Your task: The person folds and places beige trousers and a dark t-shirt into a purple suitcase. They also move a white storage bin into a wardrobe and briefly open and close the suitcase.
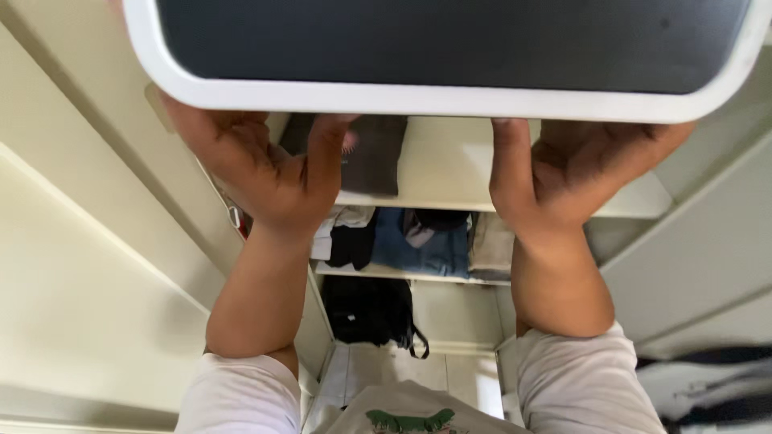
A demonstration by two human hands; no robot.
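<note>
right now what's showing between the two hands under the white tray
In the head view, between the left hand and right hand: a cream shelf with dark folded cloth.

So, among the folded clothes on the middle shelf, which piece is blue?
The blue folded garment, the denim-like piece in the middle of the row. A black piece lies on its left and a beige piece on its right.

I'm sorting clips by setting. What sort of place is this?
Likely a home bedroom, at an open wardrobe: cream shelves hold folded clothes, and a black bag sits on the bottom shelf above a tiled floor.
</note>
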